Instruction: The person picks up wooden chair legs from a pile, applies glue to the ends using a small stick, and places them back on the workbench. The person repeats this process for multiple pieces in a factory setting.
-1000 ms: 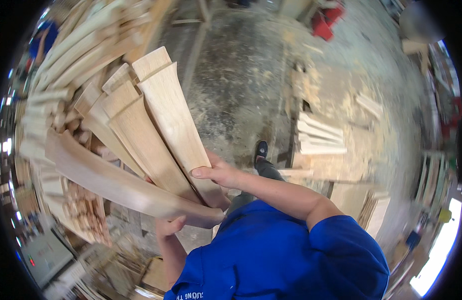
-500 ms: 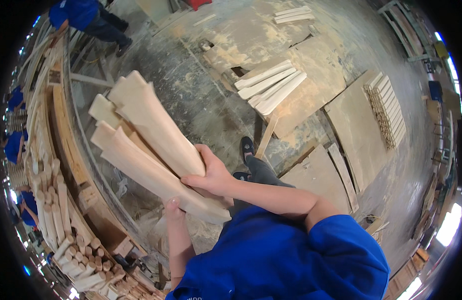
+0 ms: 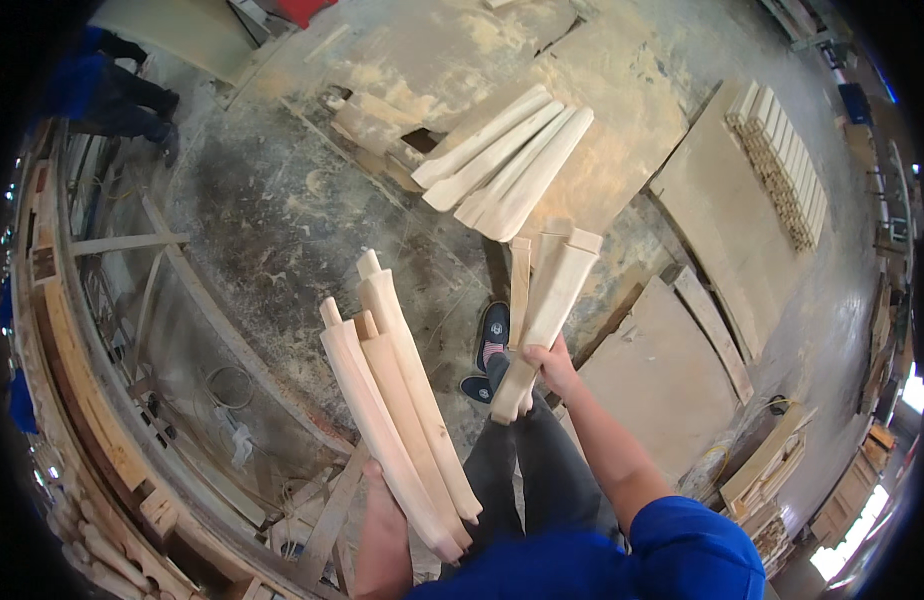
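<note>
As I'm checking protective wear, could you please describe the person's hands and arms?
The left hand and right hand look ungloved, the visible forearms bare, with no watch or band showing. A short blue sleeve covers the right upper arm; the left sleeve is out of view.

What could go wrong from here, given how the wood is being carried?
The left hand holds several long pieces toward their lower ends, with no tie visible, so one might slide out. The right hand holds a second bunch, which could spread if the grip loosens. A strip lies beside the forward shoe, a possible trip hazard.
</note>
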Demonstrator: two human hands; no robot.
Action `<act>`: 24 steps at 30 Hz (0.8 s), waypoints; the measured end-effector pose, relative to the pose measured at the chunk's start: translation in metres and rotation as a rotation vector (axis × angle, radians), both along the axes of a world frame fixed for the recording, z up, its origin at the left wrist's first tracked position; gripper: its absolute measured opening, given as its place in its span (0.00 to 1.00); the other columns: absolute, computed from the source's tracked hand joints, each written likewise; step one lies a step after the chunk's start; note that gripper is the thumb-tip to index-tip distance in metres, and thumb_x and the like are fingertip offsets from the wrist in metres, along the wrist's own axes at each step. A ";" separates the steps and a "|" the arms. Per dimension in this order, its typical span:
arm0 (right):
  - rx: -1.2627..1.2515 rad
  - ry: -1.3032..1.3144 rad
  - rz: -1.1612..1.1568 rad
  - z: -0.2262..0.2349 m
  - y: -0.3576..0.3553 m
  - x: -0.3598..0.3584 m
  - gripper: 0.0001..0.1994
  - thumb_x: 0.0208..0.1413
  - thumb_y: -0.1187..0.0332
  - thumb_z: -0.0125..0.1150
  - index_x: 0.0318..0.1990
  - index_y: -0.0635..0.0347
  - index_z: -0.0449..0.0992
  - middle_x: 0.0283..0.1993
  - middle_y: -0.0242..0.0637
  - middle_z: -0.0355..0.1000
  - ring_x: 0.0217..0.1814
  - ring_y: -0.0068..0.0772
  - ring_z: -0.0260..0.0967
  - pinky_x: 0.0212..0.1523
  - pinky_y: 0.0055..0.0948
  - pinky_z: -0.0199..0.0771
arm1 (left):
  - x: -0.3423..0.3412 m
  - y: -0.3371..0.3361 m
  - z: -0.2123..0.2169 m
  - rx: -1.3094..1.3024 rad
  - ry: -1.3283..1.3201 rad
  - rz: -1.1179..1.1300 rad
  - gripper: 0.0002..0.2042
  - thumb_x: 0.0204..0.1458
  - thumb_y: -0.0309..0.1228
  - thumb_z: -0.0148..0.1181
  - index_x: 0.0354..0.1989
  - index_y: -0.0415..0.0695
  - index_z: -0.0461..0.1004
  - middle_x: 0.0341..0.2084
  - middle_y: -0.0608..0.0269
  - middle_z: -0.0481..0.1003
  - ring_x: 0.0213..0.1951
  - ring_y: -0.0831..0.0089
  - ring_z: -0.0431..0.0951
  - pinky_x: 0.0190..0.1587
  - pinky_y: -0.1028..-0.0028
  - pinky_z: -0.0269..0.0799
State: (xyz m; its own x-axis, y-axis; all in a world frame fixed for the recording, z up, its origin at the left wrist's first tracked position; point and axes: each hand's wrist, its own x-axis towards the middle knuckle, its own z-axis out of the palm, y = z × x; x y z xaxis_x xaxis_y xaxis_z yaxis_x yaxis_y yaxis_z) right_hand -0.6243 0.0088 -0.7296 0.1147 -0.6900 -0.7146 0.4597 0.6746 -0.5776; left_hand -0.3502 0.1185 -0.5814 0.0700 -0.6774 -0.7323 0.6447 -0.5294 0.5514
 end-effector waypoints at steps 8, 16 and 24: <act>-0.045 0.314 0.331 -0.239 0.011 -0.054 0.41 0.33 0.72 0.68 0.59 0.59 0.55 0.56 0.40 0.59 0.59 0.35 0.59 0.58 0.35 0.62 | -0.024 0.003 -0.112 0.188 0.024 -0.007 0.46 0.27 0.48 0.69 0.58 0.39 0.58 0.50 0.53 0.67 0.50 0.59 0.70 0.52 0.62 0.70; -0.101 0.258 0.293 -0.316 -0.025 -0.042 0.42 0.32 0.67 0.71 0.60 0.58 0.58 0.57 0.37 0.58 0.59 0.33 0.57 0.58 0.34 0.61 | -0.031 -0.011 -0.163 0.243 -0.013 0.004 0.46 0.28 0.48 0.68 0.58 0.38 0.58 0.50 0.52 0.67 0.50 0.59 0.70 0.51 0.62 0.70; -0.114 0.272 0.237 -0.313 -0.025 -0.042 0.42 0.33 0.65 0.72 0.59 0.59 0.56 0.52 0.36 0.65 0.55 0.31 0.62 0.55 0.33 0.64 | -0.032 -0.013 -0.179 0.269 -0.003 0.036 0.45 0.28 0.47 0.67 0.58 0.38 0.59 0.50 0.52 0.67 0.49 0.60 0.71 0.50 0.62 0.71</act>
State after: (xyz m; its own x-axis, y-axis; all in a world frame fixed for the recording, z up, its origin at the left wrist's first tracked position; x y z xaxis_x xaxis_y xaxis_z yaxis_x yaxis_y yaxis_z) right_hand -0.6661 -0.0160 -1.0427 0.0972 -0.7439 -0.6612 0.1177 0.6682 -0.7346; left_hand -0.3819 0.1051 -0.7606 0.0933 -0.4558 -0.8852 0.6645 -0.6336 0.3963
